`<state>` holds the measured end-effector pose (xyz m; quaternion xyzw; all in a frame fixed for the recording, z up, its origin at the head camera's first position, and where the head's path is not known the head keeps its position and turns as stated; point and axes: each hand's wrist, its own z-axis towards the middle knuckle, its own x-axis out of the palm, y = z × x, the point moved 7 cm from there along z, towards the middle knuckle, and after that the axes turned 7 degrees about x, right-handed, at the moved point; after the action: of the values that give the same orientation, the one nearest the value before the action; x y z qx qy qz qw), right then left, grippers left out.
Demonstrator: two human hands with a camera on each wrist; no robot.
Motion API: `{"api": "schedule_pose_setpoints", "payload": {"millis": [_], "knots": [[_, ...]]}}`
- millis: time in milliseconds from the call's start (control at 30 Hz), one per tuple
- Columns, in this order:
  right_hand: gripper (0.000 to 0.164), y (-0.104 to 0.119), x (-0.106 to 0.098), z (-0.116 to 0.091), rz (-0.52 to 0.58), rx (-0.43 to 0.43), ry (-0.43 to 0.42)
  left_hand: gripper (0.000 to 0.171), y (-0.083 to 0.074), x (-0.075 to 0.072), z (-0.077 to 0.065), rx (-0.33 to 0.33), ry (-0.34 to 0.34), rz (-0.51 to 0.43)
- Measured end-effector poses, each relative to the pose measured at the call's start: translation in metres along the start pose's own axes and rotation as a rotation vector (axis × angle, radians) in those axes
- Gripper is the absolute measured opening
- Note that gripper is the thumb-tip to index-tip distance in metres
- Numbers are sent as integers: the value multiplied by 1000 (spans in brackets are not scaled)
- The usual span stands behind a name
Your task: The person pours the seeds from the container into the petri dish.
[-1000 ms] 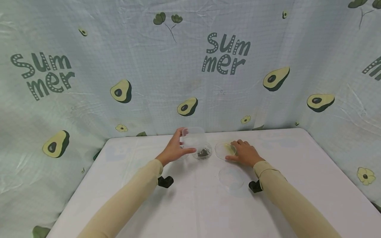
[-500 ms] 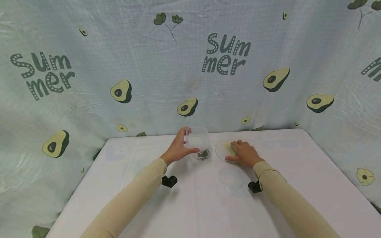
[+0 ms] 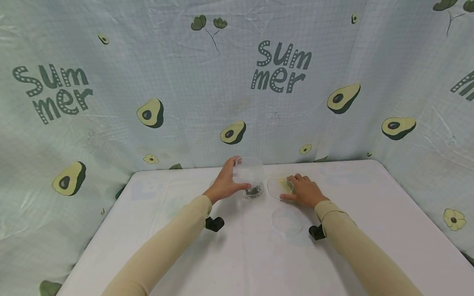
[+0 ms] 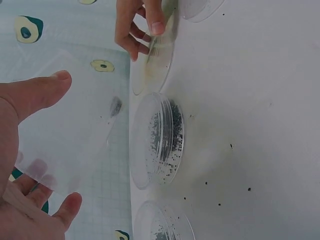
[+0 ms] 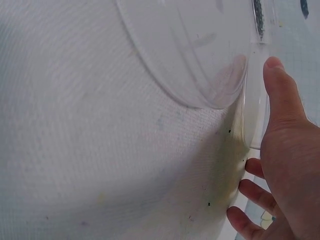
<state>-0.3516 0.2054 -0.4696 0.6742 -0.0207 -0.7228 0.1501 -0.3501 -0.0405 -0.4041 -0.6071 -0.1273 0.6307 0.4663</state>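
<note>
My left hand (image 3: pixel 226 183) grips a clear round plastic container (image 3: pixel 249 169), raised and tilted; thumb and fingers stand on opposite sides of it. Just below it sits a petri dish (image 4: pixel 160 140) with dark grains inside, partly covered by the held container in the head view. A dark patch shows near the container's edge in the left wrist view; whether it lies inside I cannot tell. My right hand (image 3: pixel 304 190) holds the rim of another petri dish (image 3: pixel 278 188), which has a yellowish tint; thumb and fingers lie around its right side.
One clear dish (image 3: pixel 287 220) lies nearer me on the white table (image 3: pixel 252 259). Another dish (image 4: pixel 162 225) with dark grains stands at the left, mostly behind my left hand in the head view. Loose dark specks (image 4: pixel 220 204) dot the tabletop. A printed curtain (image 3: pixel 200 90) hangs behind.
My left hand has moved to the right with the clear container, which now hangs over the dish with dark grains. The right hand has stayed in place.
</note>
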Motion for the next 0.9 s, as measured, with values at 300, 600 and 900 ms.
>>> {"api": "schedule_pose_setpoints", "payload": {"millis": [300,600,900], "knots": [[78,1,-1,-2,-11,-5,9,95,-7,4,2,26,-3,49],[78,3,-3,-3,-21,-4,20,93,-10,8,7,51,-8,77],[79,4,-3,-1,-22,15,39,93,-17,13,14,92,-16,120]]}}
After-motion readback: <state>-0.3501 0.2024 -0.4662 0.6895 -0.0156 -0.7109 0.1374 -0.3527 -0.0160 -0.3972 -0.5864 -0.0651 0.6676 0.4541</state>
